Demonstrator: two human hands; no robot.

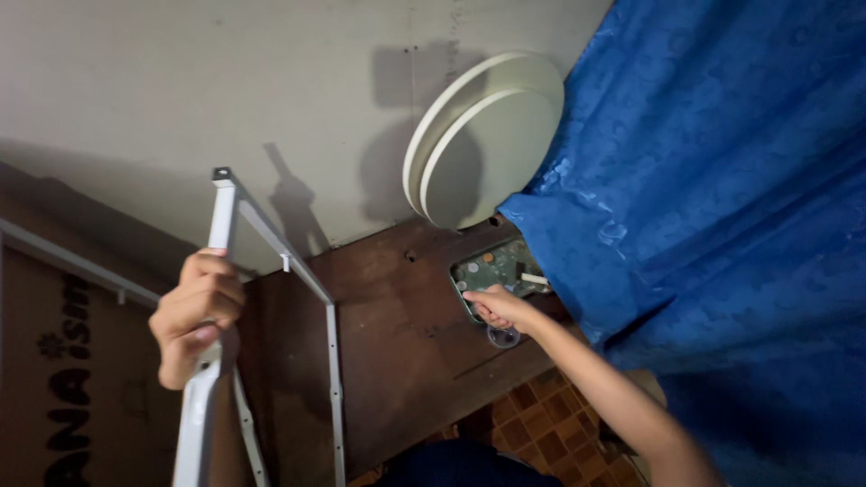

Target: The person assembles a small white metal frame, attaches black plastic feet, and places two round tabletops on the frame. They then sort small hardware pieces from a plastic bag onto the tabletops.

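Metal framing, a white angle-bar frame (271, 243) on the left, looks stiff and light but awkward and sharp-edged, best taken on a long upright, where the left hand (197, 316) is wrapped tightly around one. The right hand (494, 307), fingers curled, pinches something too small to tell in one tray of small parts (492, 266) on the dark tabletop (397, 334). Counted: one frame, two round pale discs (483, 140) against the far wall, one blue curtain (722, 207) on the right.

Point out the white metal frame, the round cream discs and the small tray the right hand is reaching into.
white metal frame (223, 212), head view, upper upright bar.
round cream discs (487, 153), head view, front disc's face.
small tray (494, 264), head view, its contents.
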